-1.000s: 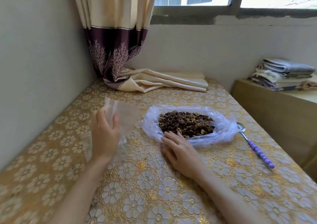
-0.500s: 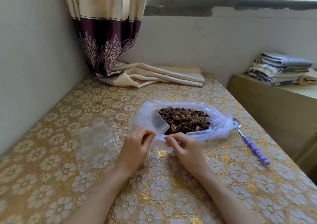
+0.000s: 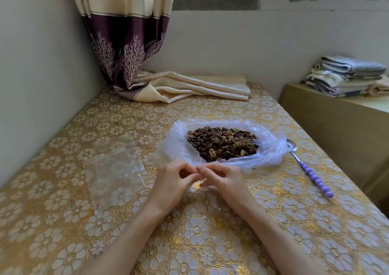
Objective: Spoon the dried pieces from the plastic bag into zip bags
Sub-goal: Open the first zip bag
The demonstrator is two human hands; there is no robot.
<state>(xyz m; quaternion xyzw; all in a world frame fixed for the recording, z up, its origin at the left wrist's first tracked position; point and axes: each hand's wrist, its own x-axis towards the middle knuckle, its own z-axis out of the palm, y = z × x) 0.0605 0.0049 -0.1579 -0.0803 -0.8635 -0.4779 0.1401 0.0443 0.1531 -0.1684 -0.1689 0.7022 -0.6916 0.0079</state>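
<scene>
Now both hands meet at the near edge of the plastic bag [image 3: 271, 148]: left hand [image 3: 172, 182] and right hand [image 3: 226, 180] each pinch one clear zip bag [image 3: 179, 151] by its mouth, grip closed on the thin film. Dried pieces [image 3: 223, 144] sit heaped in the open plastic bag mid-tabletop [image 3: 189, 243]. More zip bags [image 3: 114, 169] lie flat to the left; the spoon [image 3: 309, 169] waits to the right. Best bet, I'd say: rub the two lips apart with the fingertips, then open the mouth wide before reaching for that spoon.
</scene>
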